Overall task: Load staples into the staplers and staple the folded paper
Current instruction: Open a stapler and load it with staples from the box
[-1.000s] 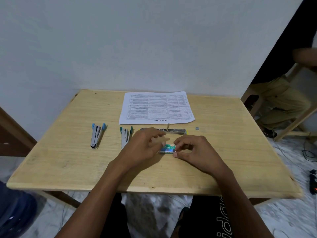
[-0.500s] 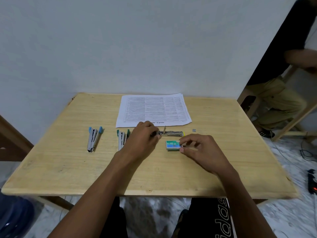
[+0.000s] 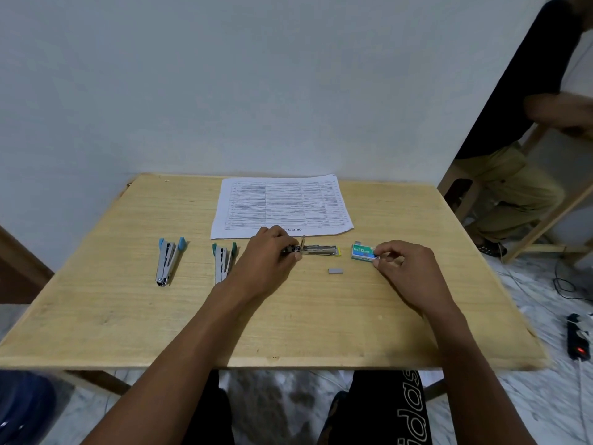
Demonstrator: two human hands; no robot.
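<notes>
Loading looks barely begun. A loose staple strip [image 3: 335, 270] lies mid-worktop [image 3: 128, 316]. The right hand [image 3: 407, 264] pinches the staple box [image 3: 362, 252], and the left hand [image 3: 269, 256] grips the opened stapler [image 3: 321, 250]. Toward the left edge, the blue stapler [image 3: 168, 261] and green stapler [image 3: 224, 261] wait. The paper [image 3: 282, 207] lies by the far edge, apparently unstapled.

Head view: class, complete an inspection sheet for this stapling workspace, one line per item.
Surface: wooden table, against a pale wall.
Job's things: printed paper flat at the far side; blue stapler and green stapler lying left; opened stapler before the paper; staple box right of it; loose staple strip nearer.
Clutter: nothing seen.
Hands: left hand grips the opened stapler; right hand pinches the staple box.
Cables: cables and power strip on the floor, right.
Surroundings: seated person right; blue object lower left.
</notes>
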